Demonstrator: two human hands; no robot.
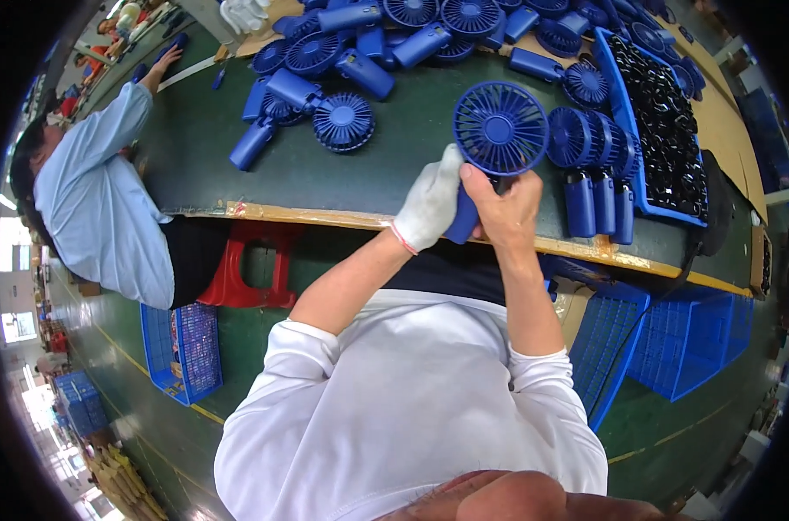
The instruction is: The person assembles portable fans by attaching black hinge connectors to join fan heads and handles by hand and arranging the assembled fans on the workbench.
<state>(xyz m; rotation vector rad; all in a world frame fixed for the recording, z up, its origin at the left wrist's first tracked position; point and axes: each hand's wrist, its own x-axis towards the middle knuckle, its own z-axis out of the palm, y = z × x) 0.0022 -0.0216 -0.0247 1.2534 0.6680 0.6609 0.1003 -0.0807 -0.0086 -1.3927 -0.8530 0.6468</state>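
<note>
A blue handheld fan point(499, 128) is held upright over the table's front edge, its round grille toward me. My left hand point(432, 198), in a white glove, wraps the left side of the fan's handle. Bare, my right hand point(508, 205) grips the handle from the right, thumb just below the fan head. Both hands are closed on it, and the palms hide much of the handle. Close to my right hand stand several finished-looking blue fans point(592, 143) in a row, handles toward me.
Many blue fans point(368, 74) lie piled at the back of the green table point(394, 165). A blue tray point(624, 95) of small shiny black parts stands at the right. Blue crates point(681, 339) sit under the table. At the left, a person in light blue point(108, 200) works beside a red stool point(256, 265).
</note>
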